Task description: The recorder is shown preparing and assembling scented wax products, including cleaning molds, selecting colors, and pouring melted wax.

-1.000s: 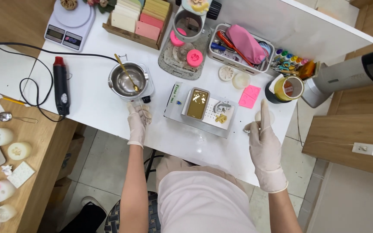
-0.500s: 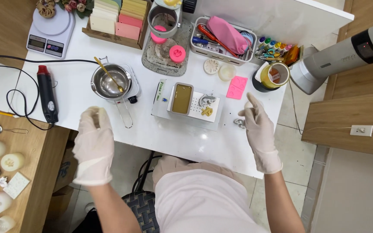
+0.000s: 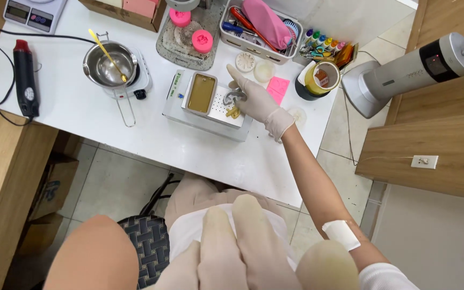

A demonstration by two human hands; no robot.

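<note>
Your right hand (image 3: pixel 256 102) is reaching over the white perforated tray (image 3: pixel 218 104), gloved fingers closing on the small grey curved piece (image 3: pixel 234 95); grip looks only partly closed. Your left hand (image 3: pixel 226 241) is low near your lap, fingers loose, holding nothing. I judge this the pick-up step; next move needs a firm pinch w/o knocking the yellow piece (image 3: pixel 232 113) just below. Grey piece lies flat, long axis approx. across tray, toward the filled rectangular mold (image 3: pixel 201 93) at left of hand.
</note>
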